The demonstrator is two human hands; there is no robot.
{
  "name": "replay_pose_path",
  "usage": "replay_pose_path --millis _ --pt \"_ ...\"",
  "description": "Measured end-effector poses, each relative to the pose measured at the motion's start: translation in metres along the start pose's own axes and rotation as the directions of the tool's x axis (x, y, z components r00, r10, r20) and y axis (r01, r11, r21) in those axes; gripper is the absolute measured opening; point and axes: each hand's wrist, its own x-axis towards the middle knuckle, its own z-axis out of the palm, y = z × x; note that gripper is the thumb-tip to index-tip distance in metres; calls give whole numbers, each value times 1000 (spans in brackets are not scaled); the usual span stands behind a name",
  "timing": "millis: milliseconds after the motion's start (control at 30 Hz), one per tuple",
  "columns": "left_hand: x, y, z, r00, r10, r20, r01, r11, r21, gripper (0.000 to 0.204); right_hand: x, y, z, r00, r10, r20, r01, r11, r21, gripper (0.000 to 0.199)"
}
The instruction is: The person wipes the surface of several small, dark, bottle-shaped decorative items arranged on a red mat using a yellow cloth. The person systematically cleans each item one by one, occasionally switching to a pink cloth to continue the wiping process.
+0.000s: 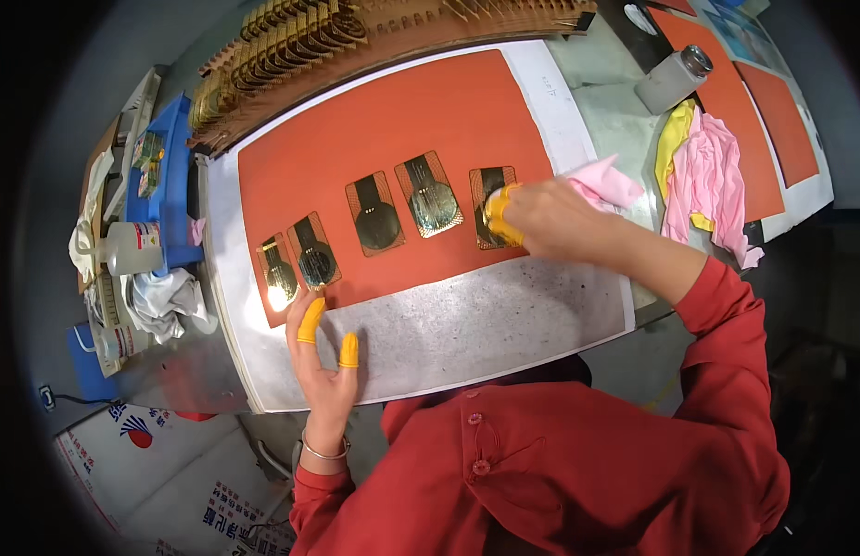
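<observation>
Several thin rectangular metal plates, each with a dark or shiny rounded shape and gold patterned edges, lie in a row on an orange-red mat [430, 102]. My right hand [550, 218], with yellow finger cots, bends over the rightmost plate [493, 185] and covers part of it. A pink cloth [608, 183] sticks out behind this hand, bunched in its fingers. My left hand [323, 366], also with yellow finger cots, has its thumb and fingers apart. Its fingertips are at the mat's lower edge, just below a plate [313, 250] at the left. Nothing shows in it.
At the back, a brown rack [374, 46] holds many similar plates upright. A blue tray [177, 185], a white bottle [133, 248] and white cloth [166, 301] are on the left. To the right are a grey dispenser bottle [673, 82] and pink cloths [703, 176].
</observation>
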Motion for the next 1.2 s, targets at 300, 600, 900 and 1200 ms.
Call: replay_pose_path --millis 300,600,900,1200 --pt "-23 -6 7 999 -37 -34 34 997 -63 43 -21 -28 -6 980 -159 118 143 981 128 13" --pt "-31 -12 0 999 2 -49 2 998 70 43 44 -10 15 984 -157 -87 168 974 151 18" --pt "-34 -15 1 998 -45 -43 46 999 18 40 87 2 24 974 -130 183 118 990 78 10" --pt "-31 -19 0 999 -36 -35 32 993 -113 38 111 20 23 984 -161 71 163 986 -23 23"
